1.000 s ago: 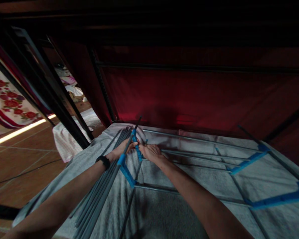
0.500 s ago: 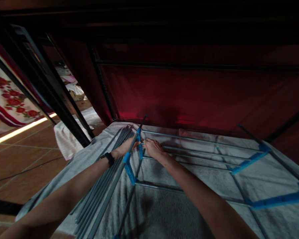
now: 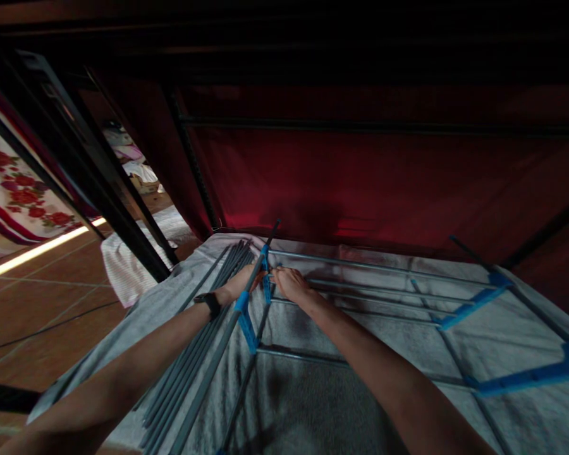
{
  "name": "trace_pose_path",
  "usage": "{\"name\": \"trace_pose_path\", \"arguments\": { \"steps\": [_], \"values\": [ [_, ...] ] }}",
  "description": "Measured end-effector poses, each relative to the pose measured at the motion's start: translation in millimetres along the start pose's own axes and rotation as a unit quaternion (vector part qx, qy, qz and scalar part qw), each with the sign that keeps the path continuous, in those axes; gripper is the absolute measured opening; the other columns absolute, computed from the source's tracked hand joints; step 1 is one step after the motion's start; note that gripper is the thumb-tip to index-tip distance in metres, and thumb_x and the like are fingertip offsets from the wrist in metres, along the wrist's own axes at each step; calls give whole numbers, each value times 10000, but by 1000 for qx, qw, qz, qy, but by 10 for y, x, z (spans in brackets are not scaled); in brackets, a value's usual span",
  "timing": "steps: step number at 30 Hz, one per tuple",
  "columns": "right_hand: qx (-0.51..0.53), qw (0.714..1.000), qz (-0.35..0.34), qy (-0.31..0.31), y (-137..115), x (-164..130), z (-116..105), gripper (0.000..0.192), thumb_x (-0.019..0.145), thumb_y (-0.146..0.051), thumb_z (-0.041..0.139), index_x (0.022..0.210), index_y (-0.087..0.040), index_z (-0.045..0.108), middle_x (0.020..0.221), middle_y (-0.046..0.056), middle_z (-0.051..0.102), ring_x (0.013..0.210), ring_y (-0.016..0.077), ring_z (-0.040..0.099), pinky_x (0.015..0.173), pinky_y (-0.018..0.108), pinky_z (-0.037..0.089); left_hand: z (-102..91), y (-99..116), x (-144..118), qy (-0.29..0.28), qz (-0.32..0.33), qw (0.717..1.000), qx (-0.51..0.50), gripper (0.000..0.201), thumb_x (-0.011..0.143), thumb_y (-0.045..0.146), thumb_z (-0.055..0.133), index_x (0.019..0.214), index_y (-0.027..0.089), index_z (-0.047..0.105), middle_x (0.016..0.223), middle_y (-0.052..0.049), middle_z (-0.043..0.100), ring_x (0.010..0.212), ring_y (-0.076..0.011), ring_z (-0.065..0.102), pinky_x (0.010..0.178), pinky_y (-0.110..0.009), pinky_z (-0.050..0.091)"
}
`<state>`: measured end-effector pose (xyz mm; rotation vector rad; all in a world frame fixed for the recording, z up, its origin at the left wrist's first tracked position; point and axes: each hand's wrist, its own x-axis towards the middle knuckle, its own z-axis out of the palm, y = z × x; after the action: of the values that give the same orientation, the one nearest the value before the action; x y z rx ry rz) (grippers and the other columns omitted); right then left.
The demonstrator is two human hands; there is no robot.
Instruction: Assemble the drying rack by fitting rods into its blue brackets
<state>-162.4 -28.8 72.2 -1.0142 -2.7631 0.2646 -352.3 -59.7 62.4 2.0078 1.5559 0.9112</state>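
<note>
A wide grey cloth is lying spread over the bed under a dark red fabric wall, and a frame of thin grey metal rods with bright blue plastic connectors is resting on it, reaching from the middle to the far right. A bundle of loose grey rods is lying along the cloth's left side. At the frame's far left corner the left hand, a black band on its wrist, is closing around a slanting grey rod, while the right hand is pinching the small blue plastic corner connector just beside it.
</note>
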Motion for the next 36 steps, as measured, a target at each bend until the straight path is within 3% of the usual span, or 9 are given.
{"name": "trace_pose_path", "arguments": {
  "steps": [7,12,15,19,22,25,29,32,36],
  "values": [
    [-3,1000,17,1,-39,35,16,312,1029,-283,388,1151,-169,651,1181,112,698,1089,189,650,923,286,460,62,13,5,8,2,1000,13,456,820,584,531,603,213,377,566,29,385,564,-116,329,540,-268,348],
    [-12,1000,24,15,-94,-38,-46,293,1006,-303,449,1175,-165,644,1172,110,690,1100,203,632,970,319,442,2,28,1,6,9,1000,-6,410,838,579,528,698,200,459,672,1,490,639,-142,431,591,-274,416],
    [-14,998,26,56,-130,-169,-47,346,987,-310,486,1277,-148,585,1228,118,652,1146,217,590,996,330,427,-38,44,13,-9,19,999,-31,376,813,554,611,783,190,523,763,-21,554,735,-173,509,682,-300,471],
    [-24,993,4,115,-170,-413,-135,363,999,-172,353,1282,-183,581,1229,97,637,1131,199,560,1009,320,404,-6,104,44,36,19,998,-54,391,795,561,655,812,187,543,740,-14,552,712,-174,522,728,-338,507],
    [-42,983,-6,177,-126,-538,-349,394,1013,-191,315,1320,-226,560,1321,90,595,1192,213,512,1039,348,374,-2,188,39,65,33,995,-75,452,835,512,634,1109,160,562,987,-82,637,898,-212,601,872,-370,518],
    [-56,971,40,228,15,-523,-585,425,1013,-215,334,1407,-213,494,1446,108,510,1278,238,452,1076,381,336,-28,267,30,84,35,989,-116,676,850,463,622,1406,156,391,1210,-131,623,1106,-248,614,982,-396,497],
    [-60,984,34,165,201,-368,-690,405,1009,-242,390,1390,-202,518,1344,111,595,1192,228,529,1045,362,369,-35,304,66,84,26,991,-103,683,854,449,611,1417,134,386,1165,-146,659,1104,-272,639,971,-413,505],
    [-54,992,4,112,237,-294,-634,385,1020,-222,350,1344,-245,557,1220,66,660,1102,199,587,962,317,420,-20,296,103,101,23,993,-58,591,864,439,584,1345,125,443,1096,-139,675,1016,-272,662,911,-408,525],
    [-43,995,-7,90,216,-296,-576,374,1014,-195,340,1263,-263,610,1155,46,678,1083,191,603,890,289,446,-10,314,112,123,21,992,-4,451,848,434,591,1193,151,526,970,-90,667,932,-257,647,863,-384,523]
  ]
}}
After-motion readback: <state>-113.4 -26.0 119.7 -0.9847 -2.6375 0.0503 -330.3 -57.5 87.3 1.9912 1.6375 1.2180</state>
